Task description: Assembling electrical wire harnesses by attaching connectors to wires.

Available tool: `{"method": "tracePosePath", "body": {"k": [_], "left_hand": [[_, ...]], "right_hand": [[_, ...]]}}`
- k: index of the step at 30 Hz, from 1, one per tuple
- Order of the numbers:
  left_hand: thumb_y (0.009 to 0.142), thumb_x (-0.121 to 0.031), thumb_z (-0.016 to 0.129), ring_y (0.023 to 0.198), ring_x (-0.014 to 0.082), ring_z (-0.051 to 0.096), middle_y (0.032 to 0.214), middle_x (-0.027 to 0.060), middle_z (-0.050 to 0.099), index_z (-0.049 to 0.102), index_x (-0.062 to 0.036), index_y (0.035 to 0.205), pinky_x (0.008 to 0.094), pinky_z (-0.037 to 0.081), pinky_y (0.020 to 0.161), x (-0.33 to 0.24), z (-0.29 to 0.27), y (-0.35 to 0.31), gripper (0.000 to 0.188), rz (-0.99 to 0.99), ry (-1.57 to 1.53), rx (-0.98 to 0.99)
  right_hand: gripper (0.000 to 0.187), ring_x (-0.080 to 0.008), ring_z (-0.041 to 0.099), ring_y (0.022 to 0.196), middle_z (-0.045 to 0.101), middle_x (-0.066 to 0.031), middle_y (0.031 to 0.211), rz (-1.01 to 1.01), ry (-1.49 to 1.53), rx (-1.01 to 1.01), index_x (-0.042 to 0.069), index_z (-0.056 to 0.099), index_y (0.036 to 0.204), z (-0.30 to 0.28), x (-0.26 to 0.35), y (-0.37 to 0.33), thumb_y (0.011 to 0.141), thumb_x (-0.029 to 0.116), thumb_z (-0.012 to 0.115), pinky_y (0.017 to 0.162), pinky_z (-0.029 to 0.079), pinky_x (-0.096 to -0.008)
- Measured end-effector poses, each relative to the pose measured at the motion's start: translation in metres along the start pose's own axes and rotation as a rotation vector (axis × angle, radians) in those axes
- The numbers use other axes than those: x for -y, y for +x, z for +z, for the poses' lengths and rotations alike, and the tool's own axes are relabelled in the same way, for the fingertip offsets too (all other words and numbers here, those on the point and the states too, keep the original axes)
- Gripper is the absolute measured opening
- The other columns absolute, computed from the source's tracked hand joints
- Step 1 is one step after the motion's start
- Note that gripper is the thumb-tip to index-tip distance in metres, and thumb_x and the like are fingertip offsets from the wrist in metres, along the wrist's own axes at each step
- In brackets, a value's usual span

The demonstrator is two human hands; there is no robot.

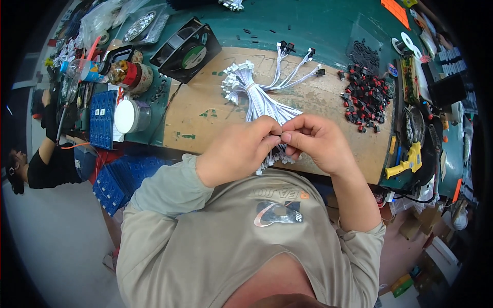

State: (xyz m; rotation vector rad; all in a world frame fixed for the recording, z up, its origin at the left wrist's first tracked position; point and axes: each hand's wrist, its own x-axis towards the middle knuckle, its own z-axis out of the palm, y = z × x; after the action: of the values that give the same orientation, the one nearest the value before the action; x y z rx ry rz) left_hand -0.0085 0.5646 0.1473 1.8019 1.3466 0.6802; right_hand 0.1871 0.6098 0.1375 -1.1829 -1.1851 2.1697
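Observation:
My left hand (239,150) and my right hand (319,145) meet over the near edge of the cardboard, thumbs and forefingers pinched together. Between the fingertips is something small and dark, too hidden to name. Beneath and just beyond them lies a bundle of white cables (259,100), tied round its middle, with white plugs at both ends. A few cables fan out from it to the far right, ending in small black-and-red switches (311,53). To the right of my right hand spreads a pile of similar black-and-red switches (365,100).
Cardboard (197,110) covers part of the green table. A black fan (187,51), jars (134,77) and blue circuit boards (102,119) stand left. Black sleeves (364,54) lie beyond the switches; a yellow glue gun (408,161) is at right. Another person (54,164) is at far left.

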Motion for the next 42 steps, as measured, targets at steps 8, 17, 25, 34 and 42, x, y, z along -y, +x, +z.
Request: {"method": "tracePosePath", "body": {"k": [8,17,25,34,42], "left_hand": [[0.086,-0.012,0.059,0.073,0.0361,0.061,0.078,0.0155,0.062,0.057,-0.0079,0.096,0.0435,0.046,0.060,-0.006,-0.009,0.006,0.011,0.034,0.071,0.018],[0.083,-0.007,0.063,0.072,0.0266,0.065,0.081,0.0133,0.065,0.059,-0.0032,0.098,0.0332,0.049,0.063,-0.009,-0.004,0.017,0.016,-0.039,-0.006,-0.023],[0.081,-0.006,0.068,0.074,0.0144,0.065,0.084,0.0095,0.068,0.061,-0.0004,0.097,0.0267,0.051,0.068,0.002,0.010,0.031,0.019,-0.164,-0.274,0.069],[0.081,-0.007,0.067,0.074,0.0124,0.063,0.081,0.0067,0.067,0.062,-0.0001,0.100,0.0245,0.049,0.065,0.012,0.007,0.049,0.020,-0.190,-0.247,0.105],[0.083,-0.006,0.066,0.064,0.0068,0.057,0.078,0.0026,0.063,0.061,0.0011,0.097,0.0192,0.044,0.055,0.019,0.005,0.064,0.016,-0.403,-0.711,0.131]], "right_hand": [[0.017,-0.0168,0.063,0.069,0.066,-0.0082,0.081,-0.399,-0.580,-0.206,0.002,0.065,0.096,0.005,-0.007,-0.008,0.082,0.012,0.066,0.063,0.050,-0.0289],[0.011,-0.0300,0.063,0.075,0.065,-0.0113,0.082,-0.683,-0.925,-0.331,0.007,0.065,0.091,0.005,-0.004,-0.005,0.082,0.013,0.062,0.066,0.051,-0.0383],[0.018,-0.0250,0.063,0.072,0.065,-0.0114,0.081,-0.510,-0.679,-0.282,0.004,0.067,0.093,-0.013,-0.017,-0.002,0.084,0.018,0.062,0.064,0.049,-0.0351],[0.022,-0.0055,0.053,0.066,0.062,0.0007,0.078,-0.215,-0.192,-0.179,0.002,0.066,0.104,-0.024,-0.002,-0.003,0.089,0.017,0.060,0.058,0.044,-0.0219],[0.027,-0.0099,0.059,0.072,0.065,-0.0065,0.088,-0.468,-0.814,-0.643,0.002,0.063,0.110,-0.066,-0.027,-0.004,0.086,0.014,0.063,0.066,0.048,-0.0238]]}}
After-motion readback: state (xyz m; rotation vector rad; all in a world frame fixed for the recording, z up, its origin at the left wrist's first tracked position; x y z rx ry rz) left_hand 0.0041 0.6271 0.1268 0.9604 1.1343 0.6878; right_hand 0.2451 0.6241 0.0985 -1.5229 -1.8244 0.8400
